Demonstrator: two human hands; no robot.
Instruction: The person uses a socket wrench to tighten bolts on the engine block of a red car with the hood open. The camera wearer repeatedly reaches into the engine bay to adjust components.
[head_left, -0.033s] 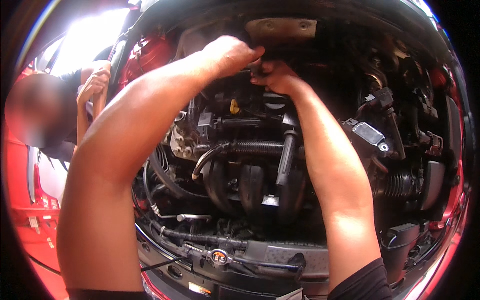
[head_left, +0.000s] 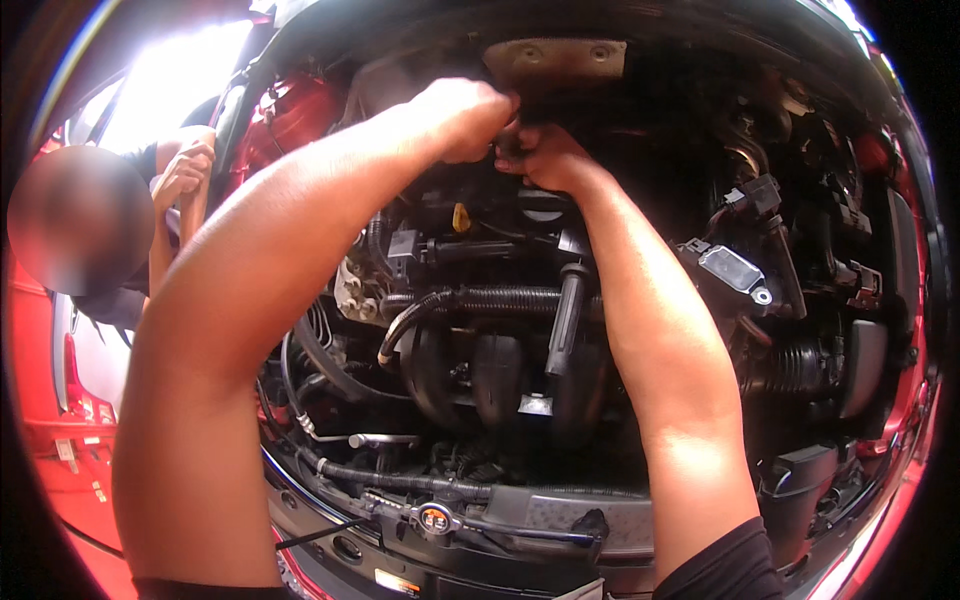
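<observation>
Both my arms reach over a car's engine to its far side. My left hand [head_left: 468, 115] is closed, thumb side toward the right. Just right of it and slightly nearer, my right hand [head_left: 548, 158] has its fingers curled in. The two hands almost touch, and a small dark piece seems to sit between them; its kind is hidden by fingers and shadow. Beneath the hands lies the black engine cover area with a yellow dipstick handle [head_left: 461, 218]. A black ignition coil [head_left: 568, 318] lies across the intake manifold [head_left: 497, 375].
At the left a person's hands [head_left: 185, 170] hold the car's edge or a bar there. A radiator cap [head_left: 436, 518] is at the front. On the right are an electronic module [head_left: 735, 270] and a ribbed air hose [head_left: 800, 368]. A metal heat shield [head_left: 555, 58] stands behind the hands.
The engine bay has shifted very slightly left in view. My hands remain together at the far side, with only a small turn of the left hand and right fingers.
</observation>
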